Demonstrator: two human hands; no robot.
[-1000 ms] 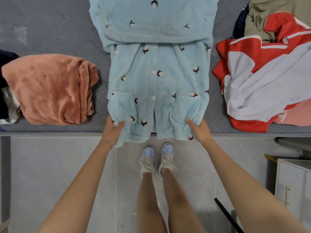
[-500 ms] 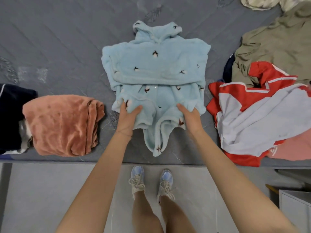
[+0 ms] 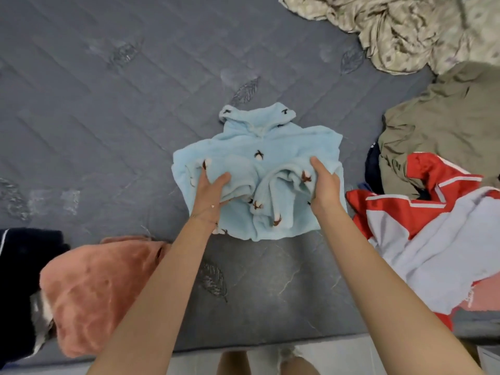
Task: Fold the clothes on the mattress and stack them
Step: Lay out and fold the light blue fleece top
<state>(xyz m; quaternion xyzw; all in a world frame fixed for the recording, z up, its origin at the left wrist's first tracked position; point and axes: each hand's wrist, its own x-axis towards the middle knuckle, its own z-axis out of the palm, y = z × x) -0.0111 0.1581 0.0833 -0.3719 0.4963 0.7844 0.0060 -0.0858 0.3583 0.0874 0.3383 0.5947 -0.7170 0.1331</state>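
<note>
Head camera: I see the light blue fleece hooded top (image 3: pixel 257 169) in the middle of the frame, lying on the grey mattress (image 3: pixel 108 104) with its hood toward the top of the frame and its lower part doubled up over the chest.

The risk, as I judge it, is a lumpy fold. The raised hem is bunched and rolled between the two hands, and one flap sags down at centre. Thick fleece tends to spring back, so if I let go without flattening it, the layer could slide off or open again. The red and white jacket (image 3: pixel 422 226) lies just beside the top's right edge and could get dragged along. The hood sticks out past the bundle.

My left hand (image 3: pixel 211 190) grips the left side of the rolled hem, thumb and fingers (image 3: pixel 203 173) curled round the cloth. My right hand (image 3: pixel 324 185) holds the right side, thumb on top. Its other fingers are hidden under the fleece, so I take it as a pinch. Both hands sit on the top itself.

A folded pink fleece garment (image 3: pixel 102 288) waits at lower left.
</note>
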